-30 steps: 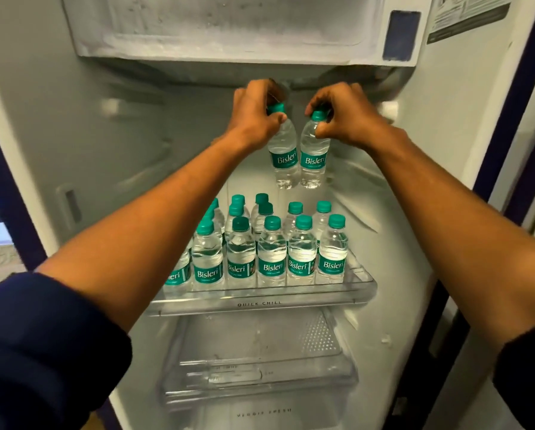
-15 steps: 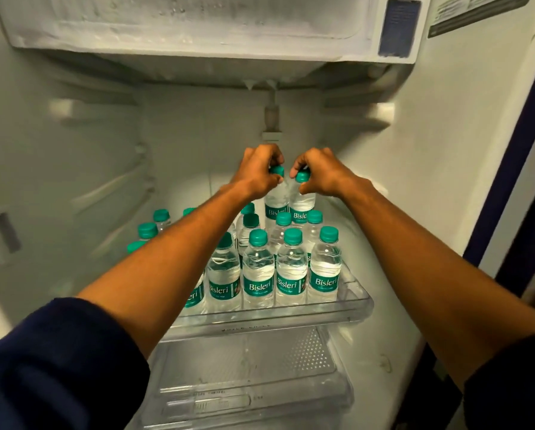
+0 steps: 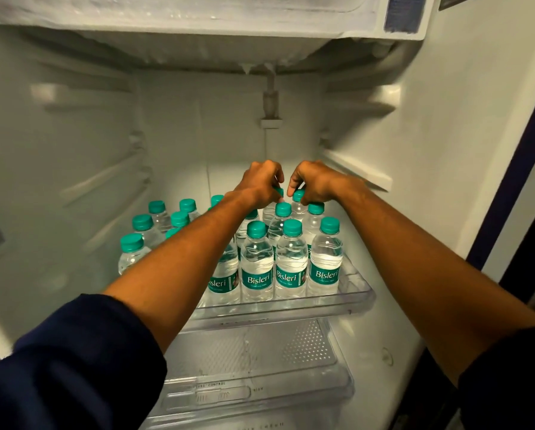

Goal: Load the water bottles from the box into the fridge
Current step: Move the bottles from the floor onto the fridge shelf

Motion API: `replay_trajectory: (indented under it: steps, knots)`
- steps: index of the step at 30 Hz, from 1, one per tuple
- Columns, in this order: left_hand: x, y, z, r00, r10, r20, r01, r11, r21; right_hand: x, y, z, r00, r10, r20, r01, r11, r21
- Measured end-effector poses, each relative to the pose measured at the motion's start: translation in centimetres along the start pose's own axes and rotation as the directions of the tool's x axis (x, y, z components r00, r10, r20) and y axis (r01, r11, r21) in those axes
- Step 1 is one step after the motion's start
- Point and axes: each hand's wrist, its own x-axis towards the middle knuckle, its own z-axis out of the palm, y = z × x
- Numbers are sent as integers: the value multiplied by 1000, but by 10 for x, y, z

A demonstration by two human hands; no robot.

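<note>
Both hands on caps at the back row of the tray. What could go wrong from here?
1. The left hand and right hand pinch two bottles by their caps alone, so one could tip as it is let go.
2. The forearms reach low over the front bottles; pulling back could knock some over.
3. The tray is packed tight, so one falling bottle may topple its neighbours.
</note>
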Motion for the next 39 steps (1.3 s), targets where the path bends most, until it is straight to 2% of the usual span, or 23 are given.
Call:
replay_trajectory:
  steps: [11, 16, 22, 29, 32, 39]
  knots:
    - [4, 0, 1, 997, -44, 67, 34, 989, 141, 12, -10, 4, 996, 44, 78, -43, 999, -12]
    - [-5, 6, -3, 996, -59, 65, 50, 990, 131, 9, -9, 11, 998, 54, 44, -53, 999, -12]
    - [-29, 15, -22, 997, -40, -58, 52, 976, 212, -8, -11, 12, 991, 59, -123, -58, 998, 12]
    - [-74, 14, -42, 964, 122, -234, -16, 911, 411, -46, -25, 18, 953, 33, -303, -65, 993, -96]
    - [-95, 12, -46, 961, 122, -246, 13, 875, 485, -64, -32, 19, 933, 32, -359, -72, 992, -99]
    - [-150, 10, -53, 955, 102, -280, 57, 861, 506, -103, -57, 23, 878, -41, -478, -24, 991, -129]
